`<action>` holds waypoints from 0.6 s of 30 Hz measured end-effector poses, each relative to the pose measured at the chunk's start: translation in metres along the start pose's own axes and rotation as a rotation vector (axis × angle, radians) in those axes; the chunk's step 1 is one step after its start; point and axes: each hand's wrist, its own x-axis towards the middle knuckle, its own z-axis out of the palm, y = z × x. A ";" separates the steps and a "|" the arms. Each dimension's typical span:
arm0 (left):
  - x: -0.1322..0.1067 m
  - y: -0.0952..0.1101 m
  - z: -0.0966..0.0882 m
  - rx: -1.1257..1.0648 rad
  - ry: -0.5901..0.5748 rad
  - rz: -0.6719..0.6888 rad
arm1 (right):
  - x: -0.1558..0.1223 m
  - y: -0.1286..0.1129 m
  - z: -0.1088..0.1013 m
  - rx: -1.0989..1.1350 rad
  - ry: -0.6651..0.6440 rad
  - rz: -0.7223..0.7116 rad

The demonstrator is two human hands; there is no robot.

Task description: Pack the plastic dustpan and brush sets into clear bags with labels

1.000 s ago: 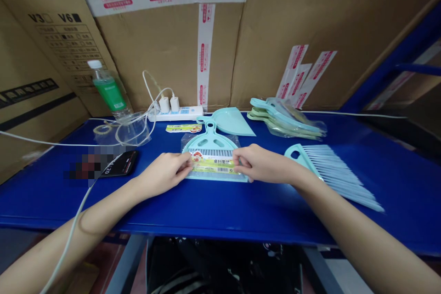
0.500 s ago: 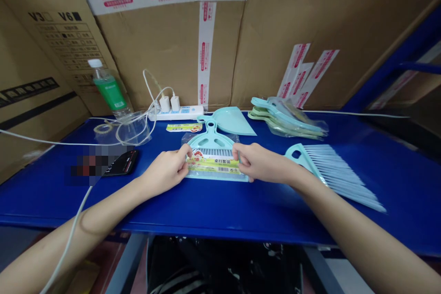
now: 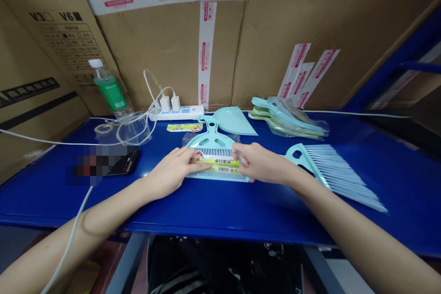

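Note:
A light-blue dustpan and brush set (image 3: 211, 141) lies flat in a clear plastic bag, its handle pointing away from me. Across its front sits a yellow-green label card (image 3: 225, 162). My left hand (image 3: 168, 171) rests at the set's left side, thumb stretched over the card and fingers apart from it. At the right edge, my right hand (image 3: 258, 161) is closed, thumb and bent index finger pinching the bagged set. Just behind lies a loose light-blue dustpan (image 3: 236, 120). Beyond my right wrist is a light-blue brush (image 3: 330, 170) with pale bristles.
Bagged blue and green sets (image 3: 289, 119) are stacked at the back right. A yellow label card (image 3: 184, 127) lies before the white power strip (image 3: 189, 112). Left stand a bottle (image 3: 110, 89) and a tape roll (image 3: 103, 128); cardboard boxes (image 3: 165, 46) wall the back.
My left hand has loosened its pinch on the left edge and laid its thumb inward across the label card. The right hand keeps its place.

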 end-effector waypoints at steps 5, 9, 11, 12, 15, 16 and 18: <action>0.002 0.000 0.000 0.020 -0.049 0.023 | -0.001 0.001 -0.002 -0.006 0.032 -0.033; 0.004 0.002 -0.002 0.062 -0.081 0.027 | 0.000 0.001 -0.003 -0.189 0.105 -0.010; 0.005 0.003 -0.004 0.081 -0.099 0.026 | -0.001 0.000 -0.003 -0.252 0.102 0.011; 0.005 0.004 -0.004 0.087 -0.108 0.025 | -0.001 -0.001 -0.004 -0.266 0.096 0.020; 0.006 0.005 -0.005 0.090 -0.128 0.022 | -0.003 -0.003 -0.005 -0.282 0.072 0.040; 0.006 0.005 -0.005 0.091 -0.130 0.021 | -0.004 -0.003 -0.005 -0.288 0.071 0.047; 0.007 0.005 -0.004 0.094 -0.130 0.026 | -0.005 -0.004 -0.005 -0.303 0.085 0.058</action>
